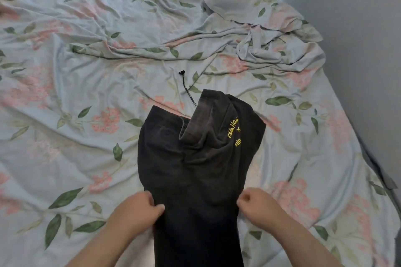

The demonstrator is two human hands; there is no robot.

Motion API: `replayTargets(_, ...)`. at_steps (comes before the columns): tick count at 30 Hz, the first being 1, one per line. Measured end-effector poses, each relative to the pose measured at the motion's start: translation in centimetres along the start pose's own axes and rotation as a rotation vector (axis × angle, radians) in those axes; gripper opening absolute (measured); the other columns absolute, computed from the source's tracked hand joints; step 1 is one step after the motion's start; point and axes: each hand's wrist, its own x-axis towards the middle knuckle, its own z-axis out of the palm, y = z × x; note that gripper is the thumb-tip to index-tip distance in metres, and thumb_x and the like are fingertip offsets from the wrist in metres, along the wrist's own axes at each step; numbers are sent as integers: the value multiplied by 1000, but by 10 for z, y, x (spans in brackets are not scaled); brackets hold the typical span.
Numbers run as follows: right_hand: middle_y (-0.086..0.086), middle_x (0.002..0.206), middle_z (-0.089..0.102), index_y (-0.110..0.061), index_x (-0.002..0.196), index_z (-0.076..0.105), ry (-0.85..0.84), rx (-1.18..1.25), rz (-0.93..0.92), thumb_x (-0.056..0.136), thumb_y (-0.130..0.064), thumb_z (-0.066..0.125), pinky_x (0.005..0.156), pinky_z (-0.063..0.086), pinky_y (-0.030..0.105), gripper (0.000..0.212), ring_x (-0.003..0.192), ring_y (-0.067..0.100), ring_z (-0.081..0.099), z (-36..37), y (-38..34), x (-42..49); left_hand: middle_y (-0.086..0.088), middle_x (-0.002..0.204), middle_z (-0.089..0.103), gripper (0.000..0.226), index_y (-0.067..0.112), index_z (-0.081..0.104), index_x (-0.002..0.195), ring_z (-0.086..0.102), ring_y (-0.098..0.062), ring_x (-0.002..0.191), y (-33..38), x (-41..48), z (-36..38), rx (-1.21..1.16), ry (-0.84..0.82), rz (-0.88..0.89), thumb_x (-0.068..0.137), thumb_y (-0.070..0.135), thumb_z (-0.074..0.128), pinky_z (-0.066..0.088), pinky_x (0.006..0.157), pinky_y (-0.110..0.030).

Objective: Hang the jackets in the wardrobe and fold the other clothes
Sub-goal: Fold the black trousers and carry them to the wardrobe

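Head view gives me the dark charcoal cotton garment (pixel 195 169) lying lengthwise on the bed, over the rumpled pale blue floral bedsheet (pixel 86 93), with its near end running off the bottom of the picture towards me. I cannot say for sure whether it is a hoodie or a pair of joggers. A thin black drawstring (pixel 186 90) trails out of its far end across the sheet, and yellow printed lettering (pixel 233 129) sits on the right-hand fold. The far part is doubled over itself and bunched.

My left hand (pixel 138 208) grips the left edge of the garment, thumb on top and fingers (pixel 152 200) curled at the cloth. My right hand (pixel 258 204) takes the right edge at about the same level, its fingers (pixel 244 198) curled in on the fabric. Both are grasping cloth; neither is released.

I judge this thing light, limp and fairly thick, with nothing fragile about it. The knit should not slip out of a pinch, but it will sag wherever nothing holds it up. The two side edges, level with each other, look like the right places to hold for a clean fold. I would watch the drawstring, which may drag behind, and the loose sheet underneath, which could easily get pinched up along with the dark cloth.
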Motion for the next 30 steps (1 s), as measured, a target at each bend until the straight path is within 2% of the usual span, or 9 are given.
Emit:
replayTargets(2,5,104,63,-17,97,62,240,0,-133,94,-24,53,81,44,29,11,101,25,61,-33,-31,30,3,93,64,24,21,59,93,61,-14,83,17,32,-30,-61,220,18,85,43,66,51,75,-32)
replayTargets(6,7,147,41,-21,142,46,465,-149,-518,94,-15,51,107,41,41,48,132,29,42,-71,-100,81,-6,130,56,59,20,50,133,54,-28,121,43,82,-63,-82,399,214,81,37,74,47,99,-41)
replayTargets(9,5,166,6,-29,158,14,274,-464,-581,90,-9,50,116,27,48,80,150,30,11,-89,-141,106,-11,159,30,82,13,30,152,24,-26,148,63,115,-77,-58,316,231,85,35,72,26,119,-40)
replayTargets(14,8,151,32,-31,154,27,-73,-625,-472,93,-18,47,110,38,48,66,133,34,36,-88,-140,117,-8,161,22,93,14,16,156,36,-29,142,65,137,-87,-242,235,80,85,37,73,34,114,-38)
replayTargets(17,7,132,35,-29,139,44,-60,-496,-437,92,-22,51,94,47,40,48,109,32,52,-94,-119,113,9,135,53,76,19,39,147,57,-18,116,62,135,-92,-472,174,89,82,32,77,46,98,-33)
replayTargets(20,2,112,44,-23,109,53,132,-504,-472,94,-33,56,69,43,32,17,79,21,53,-94,-90,104,1,103,72,33,21,67,112,68,-19,94,58,123,-93,-547,131,109,81,18,77,55,83,-35)
replayTargets(23,-3,96,51,-24,95,54,325,-662,-542,92,-50,57,60,34,32,26,79,23,59,-86,-60,87,7,86,72,20,30,69,93,70,-13,83,56,95,-90,-523,126,120,75,25,77,55,72,-30)
replayTargets(26,-2,91,53,-23,96,52,270,-695,-599,89,-51,61,58,32,33,30,82,24,62,-73,-35,67,17,80,72,20,33,70,84,68,-4,73,51,60,-87,-435,110,123,71,45,80,55,67,-30)
replayTargets(30,-7,86,37,-25,102,53,218,-504,-557,93,-41,53,60,38,34,18,79,24,59,-71,-24,40,19,77,68,17,39,66,75,64,0,70,49,15,-88,-438,221,174,85,26,71,47,63,-29)
